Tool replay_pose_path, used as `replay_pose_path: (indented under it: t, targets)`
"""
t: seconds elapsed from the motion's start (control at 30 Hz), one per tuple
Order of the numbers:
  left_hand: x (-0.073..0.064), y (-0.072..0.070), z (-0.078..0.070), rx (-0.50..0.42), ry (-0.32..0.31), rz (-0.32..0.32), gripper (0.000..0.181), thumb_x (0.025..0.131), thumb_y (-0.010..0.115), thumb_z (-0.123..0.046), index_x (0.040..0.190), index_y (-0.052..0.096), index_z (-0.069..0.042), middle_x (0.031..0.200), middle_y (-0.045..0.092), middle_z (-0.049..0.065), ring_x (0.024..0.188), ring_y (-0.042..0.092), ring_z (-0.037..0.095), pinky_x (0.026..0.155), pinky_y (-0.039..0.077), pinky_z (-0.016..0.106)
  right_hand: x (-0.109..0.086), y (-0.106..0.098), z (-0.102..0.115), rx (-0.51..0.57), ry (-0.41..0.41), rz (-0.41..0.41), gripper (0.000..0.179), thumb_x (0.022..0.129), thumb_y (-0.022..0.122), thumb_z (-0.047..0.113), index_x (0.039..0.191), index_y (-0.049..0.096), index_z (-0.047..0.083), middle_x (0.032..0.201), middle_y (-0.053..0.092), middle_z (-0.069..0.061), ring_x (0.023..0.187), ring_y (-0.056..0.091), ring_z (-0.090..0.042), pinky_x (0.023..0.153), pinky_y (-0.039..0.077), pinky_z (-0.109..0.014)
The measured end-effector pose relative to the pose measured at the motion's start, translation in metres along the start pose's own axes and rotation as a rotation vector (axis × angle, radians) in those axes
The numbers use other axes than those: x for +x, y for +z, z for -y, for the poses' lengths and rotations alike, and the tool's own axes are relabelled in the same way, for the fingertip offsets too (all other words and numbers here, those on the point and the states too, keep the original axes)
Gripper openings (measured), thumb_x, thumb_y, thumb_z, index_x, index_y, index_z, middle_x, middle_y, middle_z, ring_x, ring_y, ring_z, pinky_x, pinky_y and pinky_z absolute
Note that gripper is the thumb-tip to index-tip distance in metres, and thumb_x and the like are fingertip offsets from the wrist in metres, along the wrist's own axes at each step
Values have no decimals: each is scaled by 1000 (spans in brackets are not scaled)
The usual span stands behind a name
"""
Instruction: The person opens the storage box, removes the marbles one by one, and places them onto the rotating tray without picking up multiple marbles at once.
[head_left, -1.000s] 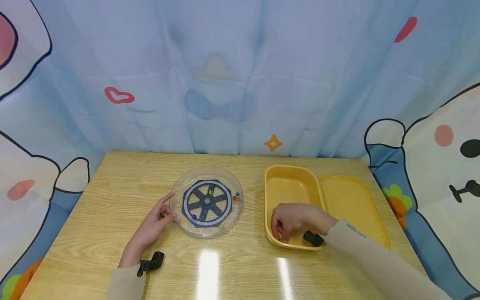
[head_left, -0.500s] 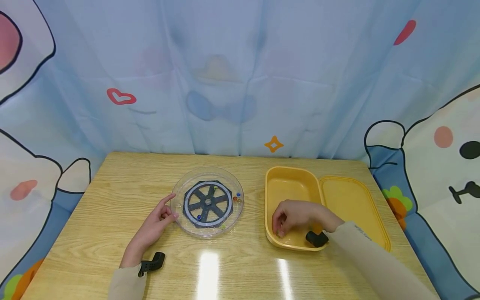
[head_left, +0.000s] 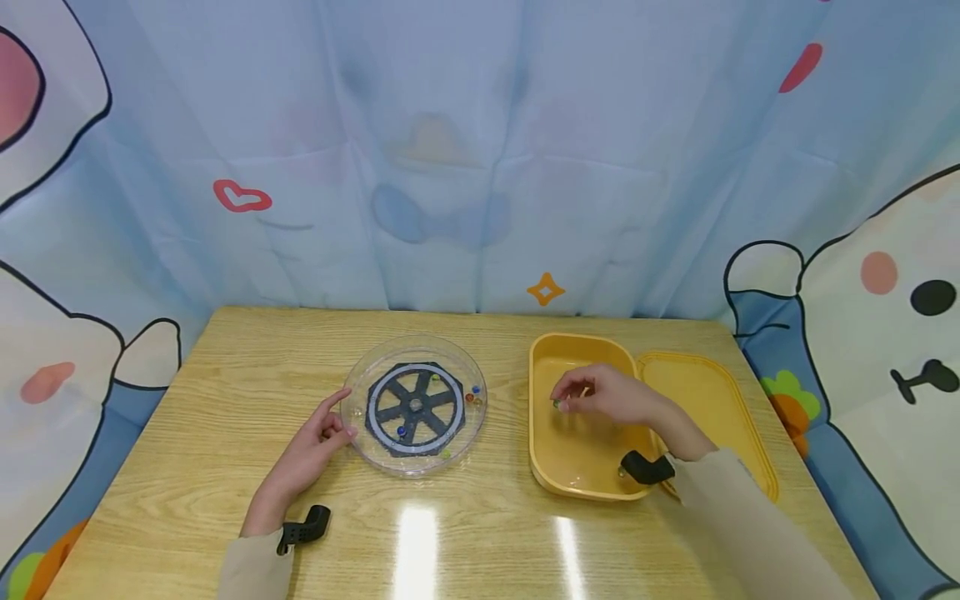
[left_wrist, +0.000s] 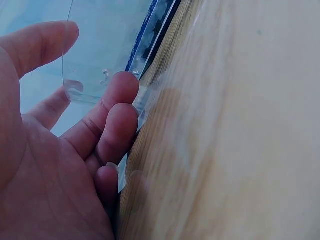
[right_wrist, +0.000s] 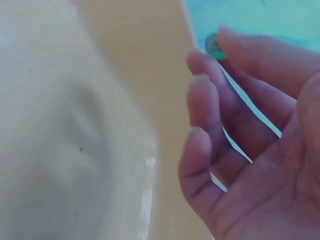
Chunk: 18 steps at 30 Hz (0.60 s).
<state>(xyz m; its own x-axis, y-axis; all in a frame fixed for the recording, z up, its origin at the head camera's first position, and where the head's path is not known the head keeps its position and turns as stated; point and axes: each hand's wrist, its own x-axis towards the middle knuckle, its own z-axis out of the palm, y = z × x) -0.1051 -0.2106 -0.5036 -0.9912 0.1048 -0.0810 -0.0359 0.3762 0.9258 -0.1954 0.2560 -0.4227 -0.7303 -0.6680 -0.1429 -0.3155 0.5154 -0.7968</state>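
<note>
A clear round dish (head_left: 352, 450) with a dark wheel-like spoked piece (head_left: 416, 406) inside stands left of centre. Several small glass marbles lie in it, among them a blue marble (head_left: 402, 432) and a red marble (head_left: 469, 398). My left hand (head_left: 303, 454) holds the dish's left rim, thumb and index finger at the wall and the other fingers curled. Over the yellow box (head_left: 577, 482), my right hand (head_left: 611, 396) pinches a green marble (right_wrist: 215, 46) between thumb and fingertips. One more small marble (head_left: 622, 472) shows in the box near the wrist camera.
The yellow lid (head_left: 708, 408) lies flat on the wooden table (head_left: 262, 358), just right of the box and partly under the right forearm. A printed blue curtain (head_left: 480, 167) hangs behind the table's far edge.
My right hand has risen from the box's near-left corner and moved back over its middle, the green marble in its fingertips. In the dish, the blue marble and a green one have rolled rightward.
</note>
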Motion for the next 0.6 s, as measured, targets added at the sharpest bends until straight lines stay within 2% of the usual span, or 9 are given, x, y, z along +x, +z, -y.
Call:
replay_pose_path:
  t: [0.13, 0.33, 0.47, 0.6]
  targets:
    - [0, 0, 0, -4, -3, 1, 60, 98, 64, -17, 152, 38, -14, 91, 52, 8, 79, 45, 18, 71, 38, 28, -4, -1, 5, 25, 27, -106, 22, 97, 67, 17, 110, 70, 0, 105, 69, -16, 89, 60, -22, 75, 49, -31]
    - [-1, 0, -1, -15, 0, 5, 60, 98, 64, -20, 152, 38, -14, 91, 52, 8, 79, 46, 17, 72, 38, 27, -7, 8, 22, 79, -4, -259, 23, 97, 67, 15, 113, 70, -1, 105, 69, -10, 92, 60, -22, 77, 51, -29]
    - [-2, 0, -2, -23, 0, 6, 60, 98, 65, -20, 152, 38, -14, 92, 52, 8, 80, 46, 17, 73, 38, 27, -3, 24, 37, 123, -15, -351, 23, 96, 68, 13, 114, 71, 0, 107, 69, -8, 91, 62, -26, 76, 53, -31]
    - [-2, 0, -3, -22, 1, 7, 60, 98, 65, -20, 152, 38, -14, 92, 53, 8, 79, 46, 17, 72, 38, 27, 8, 49, 50, 139, 29, -447, 20, 96, 69, 16, 113, 72, 6, 108, 69, -6, 90, 63, -29, 75, 53, -32]
